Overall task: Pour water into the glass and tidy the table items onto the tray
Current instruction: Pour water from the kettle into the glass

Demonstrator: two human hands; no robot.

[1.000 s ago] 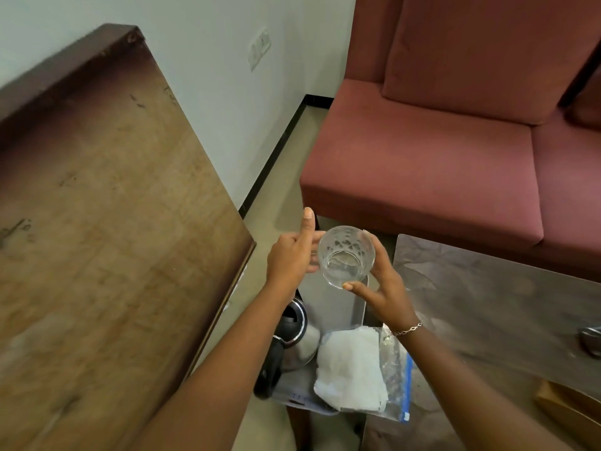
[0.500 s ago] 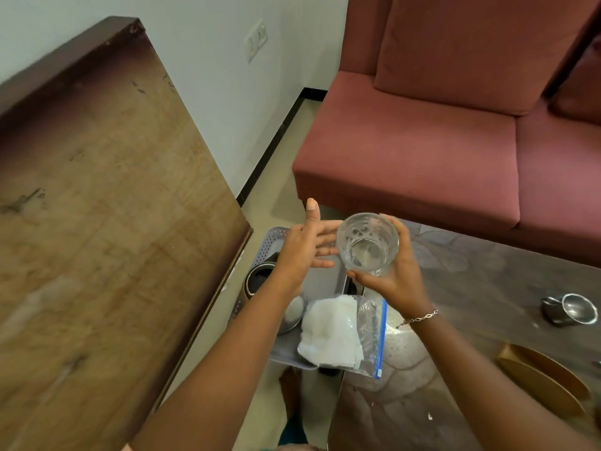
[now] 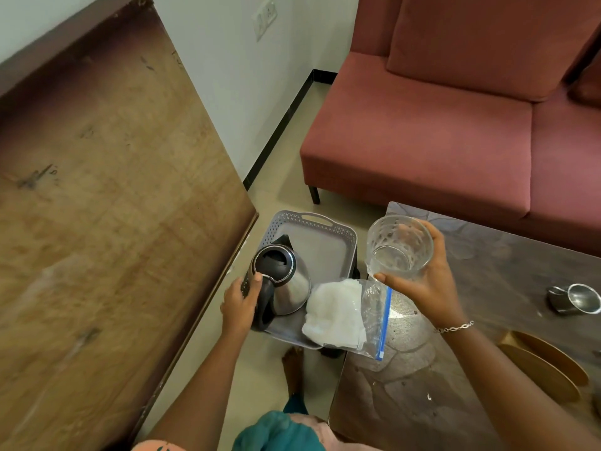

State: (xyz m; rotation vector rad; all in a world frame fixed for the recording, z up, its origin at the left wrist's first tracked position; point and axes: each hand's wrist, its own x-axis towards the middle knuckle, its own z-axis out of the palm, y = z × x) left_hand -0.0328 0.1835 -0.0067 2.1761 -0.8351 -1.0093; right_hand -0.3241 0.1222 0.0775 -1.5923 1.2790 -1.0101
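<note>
the left hand (image 3: 239,304) has its fingers (image 3: 257,283) curled round the black handle of the kettle (image 3: 286,278), thumb laid along the top of the handle near the lid and the other fingers wrapped round its outer side. the kettle stands upright in the grey tray (image 3: 313,219), its spout pointing away from those fingers toward the tray's far rim. the right hand (image 3: 426,284) grips the glass (image 3: 398,247) in the air, its fingers (image 3: 434,237) curved round the far side and the thumb pressed against the near side by the base; the glass tilts with its mouth toward the camera, and whether it holds water cannot be told. just below the right thumb a clear zip bag (image 3: 374,317) with a blue strip lies half in the tray, half over the edge of the worktop (image 3: 481,275), and a white cloth (image 3: 335,312) lies on it, between the two sets of fingers and touching the kettle's side. a bracelet (image 3: 453,327) circles the right wrist. beyond the right fingers, well apart, a small steel cup (image 3: 582,297) stands on the worktop, with wooden dishes (image 3: 546,366) nearer the wrist side. outside the left fingers rises a large wooden board (image 3: 113,190); past both hands stands a red sofa (image 3: 422,125). a bare foot (image 3: 292,362) rests on the floor below the tray.
</note>
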